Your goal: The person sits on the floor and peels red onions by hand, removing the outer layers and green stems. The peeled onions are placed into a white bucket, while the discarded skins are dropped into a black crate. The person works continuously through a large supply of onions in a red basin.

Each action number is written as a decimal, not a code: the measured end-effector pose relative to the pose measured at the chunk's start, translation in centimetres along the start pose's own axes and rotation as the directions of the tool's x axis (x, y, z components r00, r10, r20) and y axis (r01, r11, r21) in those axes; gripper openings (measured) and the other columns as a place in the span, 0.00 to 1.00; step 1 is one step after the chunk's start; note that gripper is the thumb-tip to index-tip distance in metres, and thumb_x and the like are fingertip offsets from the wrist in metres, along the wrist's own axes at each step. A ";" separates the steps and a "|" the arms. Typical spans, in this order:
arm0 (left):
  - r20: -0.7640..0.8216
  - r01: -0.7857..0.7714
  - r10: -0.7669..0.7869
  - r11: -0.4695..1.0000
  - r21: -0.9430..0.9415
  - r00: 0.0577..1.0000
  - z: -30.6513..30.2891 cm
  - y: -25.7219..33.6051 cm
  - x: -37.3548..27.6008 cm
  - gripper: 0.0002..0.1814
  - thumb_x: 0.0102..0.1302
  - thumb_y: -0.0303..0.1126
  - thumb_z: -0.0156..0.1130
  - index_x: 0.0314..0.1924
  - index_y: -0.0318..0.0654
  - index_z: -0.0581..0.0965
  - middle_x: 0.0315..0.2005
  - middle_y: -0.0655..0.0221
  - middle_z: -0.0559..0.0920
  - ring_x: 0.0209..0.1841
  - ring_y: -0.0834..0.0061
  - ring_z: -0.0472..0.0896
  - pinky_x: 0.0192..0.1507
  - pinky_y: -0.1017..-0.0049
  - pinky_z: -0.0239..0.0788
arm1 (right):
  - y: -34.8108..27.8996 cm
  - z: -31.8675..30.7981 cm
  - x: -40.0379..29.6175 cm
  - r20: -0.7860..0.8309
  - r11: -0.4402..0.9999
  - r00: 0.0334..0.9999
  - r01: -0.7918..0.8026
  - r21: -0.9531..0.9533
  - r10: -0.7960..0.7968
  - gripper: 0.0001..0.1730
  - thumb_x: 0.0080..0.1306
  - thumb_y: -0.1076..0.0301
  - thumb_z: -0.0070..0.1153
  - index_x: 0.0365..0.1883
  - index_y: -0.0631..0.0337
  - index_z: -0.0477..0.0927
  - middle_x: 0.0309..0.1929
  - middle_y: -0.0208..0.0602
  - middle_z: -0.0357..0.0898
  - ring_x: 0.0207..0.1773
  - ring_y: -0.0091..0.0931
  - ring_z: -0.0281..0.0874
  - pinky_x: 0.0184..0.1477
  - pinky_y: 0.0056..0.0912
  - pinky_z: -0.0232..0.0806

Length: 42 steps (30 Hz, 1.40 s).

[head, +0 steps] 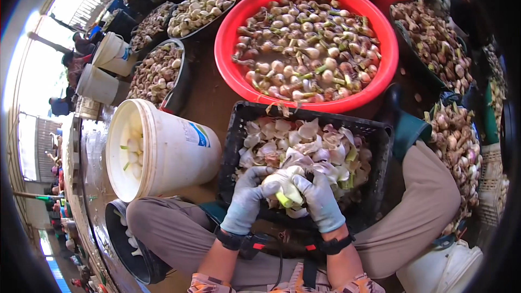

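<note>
Both of my hands wear pale grey-white gloves and hold one garlic bulb [287, 185] between them, its cut green stem end towards me. My left hand [250, 193] grips the bulb from the left, thumb across its skin. From the other side, my right hand [319, 197] has thumb and fingers on the bulb; some of its fingertips are hidden. Under the hands sits a black plastic crate [384, 146], heaped with loose garlic skins [281, 138] in white, pink and brown.
Beyond the crate stands a red tub [226, 61] of garlic bulbs in murky water. At left, a white bucket [183, 154] holds peeled bulbs, with a black bucket [138, 262] below it. Garlic heaps [452, 150] lie at right; people [77, 65] are far left.
</note>
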<state>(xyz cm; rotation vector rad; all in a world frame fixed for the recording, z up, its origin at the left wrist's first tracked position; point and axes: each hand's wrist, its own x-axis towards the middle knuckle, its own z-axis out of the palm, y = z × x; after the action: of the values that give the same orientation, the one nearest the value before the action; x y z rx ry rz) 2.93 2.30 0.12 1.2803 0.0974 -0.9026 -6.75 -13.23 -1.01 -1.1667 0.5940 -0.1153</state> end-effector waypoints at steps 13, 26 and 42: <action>0.019 -0.271 0.288 0.920 -0.285 0.958 1.9 5.3 -4.2 0.32 0.63 0.36 0.67 0.63 0.35 0.66 0.50 0.54 0.77 0.55 0.54 0.78 0.63 0.55 0.68 | -1.3 -1.6 -2.4 -0.140 0.539 0.894 0.126 -0.833 -0.426 0.21 0.56 0.65 0.67 0.48 0.60 0.81 0.40 0.44 0.82 0.45 0.38 0.79 0.50 0.39 0.71; 0.066 -0.166 0.185 0.960 -0.223 0.981 5.3 0.7 -1.7 0.28 0.63 0.32 0.67 0.60 0.37 0.66 0.47 0.60 0.78 0.48 0.68 0.79 0.47 0.74 0.76 | -1.0 1.4 -1.8 -0.183 0.816 0.875 0.316 -0.484 -0.448 0.08 0.60 0.77 0.55 0.38 0.67 0.80 0.23 0.39 0.79 0.23 0.28 0.77 0.26 0.30 0.69; -0.207 -0.255 0.274 0.960 0.117 0.939 3.1 0.0 -0.2 0.32 0.64 0.16 0.58 0.66 0.30 0.58 0.48 0.55 0.78 0.45 0.68 0.82 0.47 0.71 0.80 | -2.2 -0.4 0.2 -0.167 0.955 0.983 -0.026 0.295 0.078 0.06 0.67 0.73 0.51 0.38 0.65 0.77 0.28 0.30 0.80 0.23 0.17 0.77 0.24 0.22 0.70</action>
<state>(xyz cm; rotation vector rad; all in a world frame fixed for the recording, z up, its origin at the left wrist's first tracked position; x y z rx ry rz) 1.53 -0.19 1.26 1.4349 0.0580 -0.5361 -6.34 -14.55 0.75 -0.8573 0.7378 -0.2553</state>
